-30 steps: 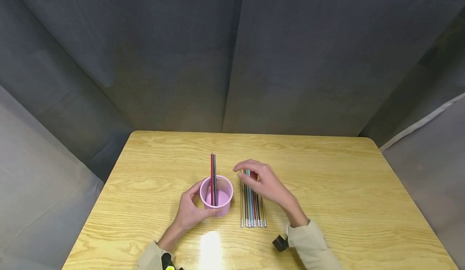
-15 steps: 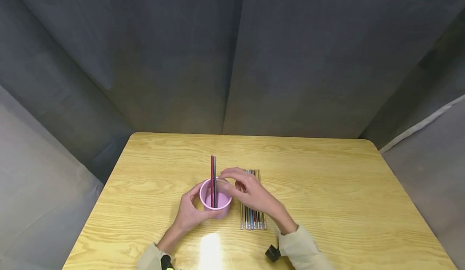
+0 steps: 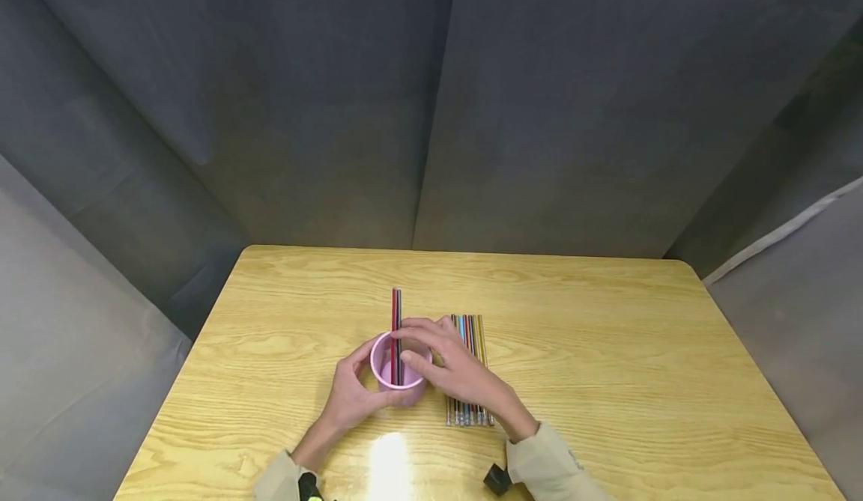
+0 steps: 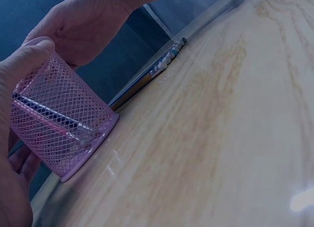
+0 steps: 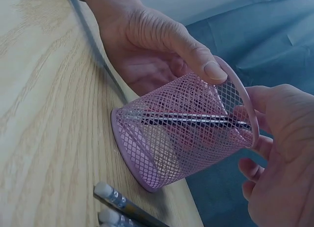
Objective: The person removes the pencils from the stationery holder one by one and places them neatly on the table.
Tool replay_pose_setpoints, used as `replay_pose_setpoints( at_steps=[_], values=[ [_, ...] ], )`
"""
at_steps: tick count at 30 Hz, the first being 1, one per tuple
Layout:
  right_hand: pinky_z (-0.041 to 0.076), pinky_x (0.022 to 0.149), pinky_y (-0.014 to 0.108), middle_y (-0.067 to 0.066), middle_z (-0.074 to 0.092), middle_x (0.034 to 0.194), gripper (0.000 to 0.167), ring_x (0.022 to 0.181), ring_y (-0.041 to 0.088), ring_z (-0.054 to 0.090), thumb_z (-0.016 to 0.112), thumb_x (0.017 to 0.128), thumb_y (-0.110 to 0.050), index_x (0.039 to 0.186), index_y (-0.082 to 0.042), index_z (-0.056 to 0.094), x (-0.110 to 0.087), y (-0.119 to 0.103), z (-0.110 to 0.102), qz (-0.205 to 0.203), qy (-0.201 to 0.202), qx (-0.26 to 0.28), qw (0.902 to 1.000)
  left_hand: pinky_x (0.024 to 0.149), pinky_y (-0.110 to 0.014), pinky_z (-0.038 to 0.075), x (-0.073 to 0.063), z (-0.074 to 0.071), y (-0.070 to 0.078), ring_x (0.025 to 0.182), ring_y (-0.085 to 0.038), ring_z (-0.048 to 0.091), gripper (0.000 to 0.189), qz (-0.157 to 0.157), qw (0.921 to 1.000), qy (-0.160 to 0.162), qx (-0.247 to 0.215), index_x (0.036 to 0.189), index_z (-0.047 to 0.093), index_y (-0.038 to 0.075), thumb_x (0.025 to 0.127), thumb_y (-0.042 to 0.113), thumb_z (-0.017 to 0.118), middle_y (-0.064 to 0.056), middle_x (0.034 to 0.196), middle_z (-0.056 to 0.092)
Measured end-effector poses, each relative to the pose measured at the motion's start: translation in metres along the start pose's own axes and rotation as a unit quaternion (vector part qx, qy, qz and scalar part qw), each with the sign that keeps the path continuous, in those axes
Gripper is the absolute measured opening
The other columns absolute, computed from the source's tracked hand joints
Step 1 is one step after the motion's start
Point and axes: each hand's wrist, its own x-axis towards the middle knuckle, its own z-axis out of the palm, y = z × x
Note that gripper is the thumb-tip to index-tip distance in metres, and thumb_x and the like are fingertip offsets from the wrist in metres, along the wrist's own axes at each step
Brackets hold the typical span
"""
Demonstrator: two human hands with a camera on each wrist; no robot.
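Note:
A pink mesh pencil cup [image 4: 68, 94] stands on the table, and my left hand [image 3: 353, 392] grips its side, thumb at the near rim. A red pencil and a dark pencil [image 3: 396, 306] lean together inside it, rising well above the rim. My right hand [image 3: 455, 362] reaches over the cup's right side with thumb and forefinger apart, fingertips at those pencils. Whether they touch is hard to tell. A flat row of several pencils [image 3: 475, 329] lies just right of the cup, partly under my right hand, eraser ends toward me.
The wood-grain table [image 3: 607, 336] extends widely to both sides. Dark grey curtains [image 3: 337, 111] hang behind its far edge. A black wrist mount [image 3: 497, 478] is by the right sleeve [image 3: 549, 463].
My right hand has moved left from above the pencil row to the cup's mouth, fingers reaching the two upright pencils. My left hand and the cup have stayed in place.

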Motion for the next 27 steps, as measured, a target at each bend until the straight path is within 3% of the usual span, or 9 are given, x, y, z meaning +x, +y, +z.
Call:
replay_pose_setpoints(
  at_steps=[2, 5, 8, 11, 13, 17, 20, 27],
  values=[
    [0.04, 0.11, 0.061, 0.0, 0.054, 0.155, 0.039, 0.122, 0.018, 0.048, 0.06, 0.106, -0.033, 0.144, -0.024, 0.063, 0.0, 0.001, 0.0, 0.0, 0.003, -0.001, 1.0, 0.114, -0.038, 0.049, 0.0, 0.0, 0.0, 0.131, -0.027, 0.061, 0.088, 0.0, 1.0, 0.0, -0.001, 0.147, 0.056, 0.006, 0.069, 0.006, 0.096, -0.016, 0.142, 0.064],
    [0.032, 0.118, 0.063, -0.002, 0.056, 0.154, 0.04, 0.131, 0.019, 0.049, 0.059, 0.107, -0.032, 0.145, -0.023, 0.062, 0.001, 0.002, -0.002, -0.001, 0.006, 0.0, 1.0, 0.115, -0.038, 0.048, 0.0, 0.0, 0.001, 0.13, -0.027, 0.062, 0.09, 0.002, 1.0, 0.0, -0.005, 0.148, 0.055, 0.005, 0.068, 0.006, 0.096, -0.017, 0.142, 0.064],
    [0.035, 0.117, 0.056, -0.005, 0.059, 0.15, 0.041, 0.129, 0.018, 0.05, 0.06, 0.107, -0.032, 0.145, -0.02, 0.061, 0.001, 0.004, -0.003, -0.007, 0.016, -0.003, 0.9998, 0.116, -0.036, 0.047, 0.0, 0.0, 0.001, 0.129, -0.029, 0.062, 0.091, 0.003, 0.9999, 0.004, -0.011, 0.148, 0.055, 0.004, 0.067, 0.004, 0.096, -0.016, 0.141, 0.065],
    [0.045, 0.101, 0.045, -0.008, 0.06, 0.148, 0.041, 0.117, 0.018, 0.051, 0.061, 0.106, -0.034, 0.145, -0.021, 0.062, 0.002, 0.006, -0.005, -0.007, 0.026, -0.009, 0.9996, 0.117, -0.035, 0.045, 0.001, 0.0, 0.0, 0.129, -0.031, 0.062, 0.09, 0.008, 0.9999, 0.004, -0.014, 0.148, 0.055, 0.004, 0.067, 0.004, 0.096, -0.017, 0.141, 0.065],
    [0.045, 0.103, 0.047, -0.008, 0.061, 0.147, 0.04, 0.116, 0.017, 0.051, 0.062, 0.106, -0.033, 0.144, -0.021, 0.063, 0.002, 0.007, -0.005, -0.008, 0.033, -0.008, 0.9994, 0.117, -0.034, 0.044, 0.001, 0.0, 0.0, 0.13, -0.033, 0.061, 0.09, 0.01, 0.9999, 0.004, -0.013, 0.148, 0.055, 0.003, 0.067, 0.004, 0.096, -0.017, 0.142, 0.064],
    [0.026, 0.124, 0.061, -0.007, 0.063, 0.145, 0.038, 0.13, 0.018, 0.053, 0.064, 0.105, -0.028, 0.142, -0.02, 0.064, 0.003, 0.007, -0.007, -0.017, 0.046, -0.002, 0.9988, 0.118, -0.034, 0.044, 0.002, 0.0, 0.0, 0.131, -0.035, 0.06, 0.089, 0.01, 0.9999, 0.004, -0.012, 0.147, 0.055, 0.002, 0.068, 0.004, 0.096, -0.017, 0.142, 0.064],
    [0.012, 0.127, 0.066, -0.007, 0.064, 0.143, 0.037, 0.135, 0.018, 0.053, 0.065, 0.104, -0.025, 0.141, -0.021, 0.065, 0.003, 0.006, -0.009, -0.02, 0.057, 0.001, 0.9982, 0.118, -0.033, 0.044, 0.002, 0.0, 0.0, 0.131, -0.037, 0.06, 0.089, 0.005, 0.9999, 0.005, -0.013, 0.147, 0.056, 0.004, 0.067, 0.004, 0.096, -0.015, 0.142, 0.065],
    [0.037, 0.118, 0.058, 0.001, 0.069, 0.137, 0.032, 0.126, 0.019, 0.061, 0.071, 0.1, -0.016, 0.132, -0.014, 0.071, 0.004, 0.004, -0.014, -0.044, 0.092, 0.001, 0.9948, 0.117, -0.033, 0.045, 0.002, 0.0, -0.001, 0.13, -0.038, 0.06, 0.089, 0.011, 0.9998, 0.006, -0.017, 0.147, 0.056, 0.004, 0.067, 0.004, 0.096, -0.016, 0.142, 0.065]
  ],
)
